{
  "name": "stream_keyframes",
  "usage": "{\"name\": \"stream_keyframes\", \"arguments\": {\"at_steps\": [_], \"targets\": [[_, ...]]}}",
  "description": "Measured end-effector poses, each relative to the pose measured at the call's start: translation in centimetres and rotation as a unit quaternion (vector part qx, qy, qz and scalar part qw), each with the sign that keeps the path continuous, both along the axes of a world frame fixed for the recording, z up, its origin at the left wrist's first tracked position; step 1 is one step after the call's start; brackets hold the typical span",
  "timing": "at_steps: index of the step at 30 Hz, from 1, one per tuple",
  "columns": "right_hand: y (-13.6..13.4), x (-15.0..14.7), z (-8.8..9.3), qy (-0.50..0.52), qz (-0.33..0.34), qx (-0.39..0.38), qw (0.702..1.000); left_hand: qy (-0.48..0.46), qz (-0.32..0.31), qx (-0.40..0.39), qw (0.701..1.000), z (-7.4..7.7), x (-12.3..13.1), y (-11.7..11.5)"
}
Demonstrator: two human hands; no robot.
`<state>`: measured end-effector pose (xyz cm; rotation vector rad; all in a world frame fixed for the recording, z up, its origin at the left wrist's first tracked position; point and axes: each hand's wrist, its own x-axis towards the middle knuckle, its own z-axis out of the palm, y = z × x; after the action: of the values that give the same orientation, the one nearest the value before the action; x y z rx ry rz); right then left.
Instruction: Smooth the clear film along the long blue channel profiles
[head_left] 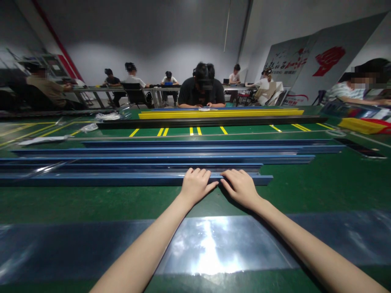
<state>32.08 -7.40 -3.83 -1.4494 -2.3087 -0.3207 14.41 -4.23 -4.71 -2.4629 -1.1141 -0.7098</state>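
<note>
Both my hands rest side by side on the nearest long blue strip point(122, 179), which lies across the green table point(320, 187). My left hand point(195, 185) curls its fingers over the strip's top edge, thumb against its near side. My right hand point(240, 186) grips the same strip just to the right, fingers bent over it. Several more blue strips point(171, 156) lie parallel behind it. A clear shiny plastic sheet point(207, 244) lies on the table under my forearms.
Farther back lie a yellow strip point(220, 114) and a black strip point(210, 121). Crumpled clear wrapping point(106, 116) sits at back left. A person point(201, 91) sits opposite; others work at tables behind and at right point(354, 91). Yellow and red pieces point(363, 124) lie far right.
</note>
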Motion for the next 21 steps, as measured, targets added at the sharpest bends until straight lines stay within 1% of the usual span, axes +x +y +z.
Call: {"name": "stream_keyframes", "arguments": {"at_steps": [6,9,13,16,21], "targets": [[0.2,0.2,0.0,0.009,-0.02,-0.024,0.999,-0.014,-0.011,0.009,1.0,0.1,0.1,0.0],[0.0,0.0,-0.2,0.03,-0.025,-0.026,0.999,-0.025,-0.02,0.005,0.999,0.3,0.1,-0.1],[-0.3,-0.6,-0.1,0.063,-0.053,-0.034,0.996,-0.026,-0.025,-0.002,0.999,0.3,0.1,0.0],[-0.2,-1.0,0.1,0.102,-0.066,-0.06,0.991,-0.024,-0.024,-0.009,0.999,0.2,0.0,0.1],[0.2,-1.5,0.8,0.182,-0.084,-0.107,0.974,-0.023,-0.022,-0.008,0.999,0.2,0.0,0.1]]}}
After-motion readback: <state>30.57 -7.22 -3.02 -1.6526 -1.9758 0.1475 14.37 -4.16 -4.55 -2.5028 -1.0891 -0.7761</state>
